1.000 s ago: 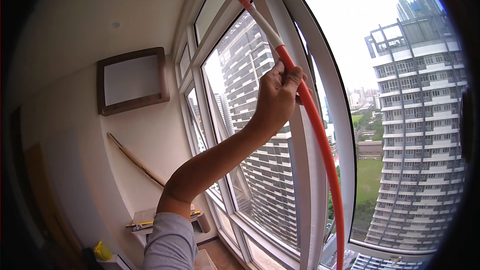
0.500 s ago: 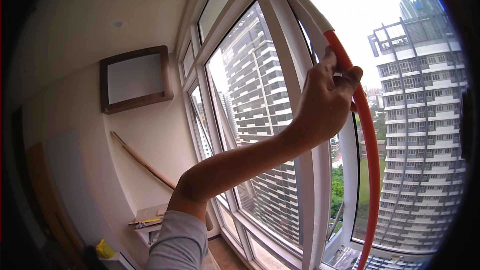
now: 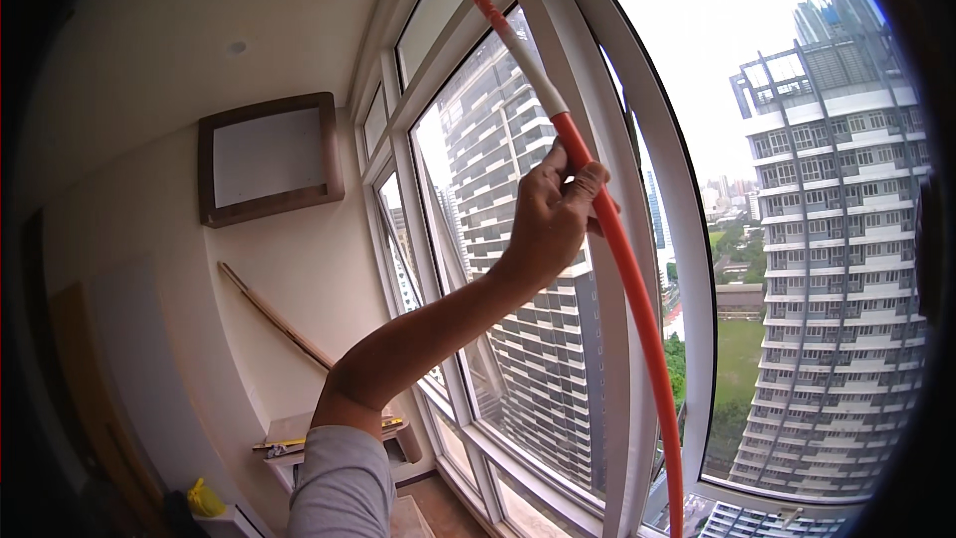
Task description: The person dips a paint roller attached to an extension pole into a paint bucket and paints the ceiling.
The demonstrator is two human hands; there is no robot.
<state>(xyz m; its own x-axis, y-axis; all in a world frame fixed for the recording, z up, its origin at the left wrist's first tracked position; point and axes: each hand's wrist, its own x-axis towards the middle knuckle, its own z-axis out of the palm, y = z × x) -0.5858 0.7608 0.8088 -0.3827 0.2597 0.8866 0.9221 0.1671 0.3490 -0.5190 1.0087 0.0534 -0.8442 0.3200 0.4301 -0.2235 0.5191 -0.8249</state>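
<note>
My left hand [image 3: 551, 211] grips a long orange pole [image 3: 647, 324], with the fingers and thumb closed round it. A pale grey-white section [image 3: 536, 73] of the pole lies just above my grip, and above that the pole turns orange again and runs out of the top of the view. Its lower end leaves at the bottom edge. The pole leans to the upper left in front of the window frame [image 3: 622, 379]; I cannot tell whether it touches it. A grey sleeve covers my upper arm. My right hand is out of view.
Tall windows [image 3: 518, 239] line the right side, with high-rise buildings outside. A brown-framed panel [image 3: 271, 159] is mounted high on the far wall. Below it a wooden strip [image 3: 274, 314] leans near a small shelf [image 3: 289, 428] with tools. A yellow object [image 3: 205, 498] sits at lower left.
My left hand has moved left and a little down, carrying the pole with it. The pole's upper part now crosses the window further left.
</note>
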